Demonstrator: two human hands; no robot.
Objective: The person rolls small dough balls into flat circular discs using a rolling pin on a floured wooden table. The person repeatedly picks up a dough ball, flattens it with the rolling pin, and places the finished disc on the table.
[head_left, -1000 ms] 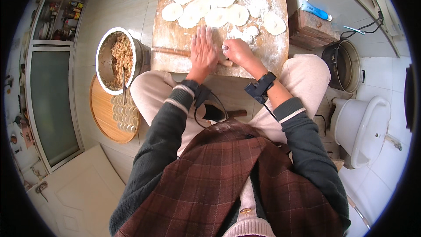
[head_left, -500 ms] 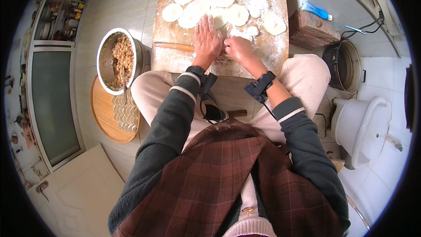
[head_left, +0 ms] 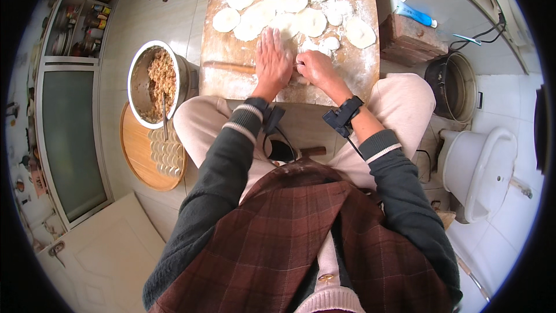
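My left hand point(head_left: 273, 64) lies flat with its fingers stretched out, its palm over a wooden rolling pin point(head_left: 229, 67). The pin's bare end sticks out to the left. Beside it my right hand point(head_left: 318, 68) is closed near the pin's right end. What its fingers pinch is hidden, though a pale patch shows on the board between the hands. Just beyond both hands, several round dough wrappers point(head_left: 226, 20) lie overlapping on the floured wooden board point(head_left: 217, 87). Small dough pieces point(head_left: 331, 43) sit to their right, near a separate wrapper point(head_left: 360, 33).
To the left, a bowl of filling point(head_left: 134, 90) with a utensil in it stands beside a round wooden tray point(head_left: 130, 153) bearing rows of dumplings point(head_left: 167, 153). Bricks point(head_left: 408, 37) with a blue tube point(head_left: 418, 14) on top adjoin the board's right side. A metal pot point(head_left: 452, 90) is farther right.
My left hand and the rolling pin have shifted slightly toward me. My right hand stays closed in nearly the same place.
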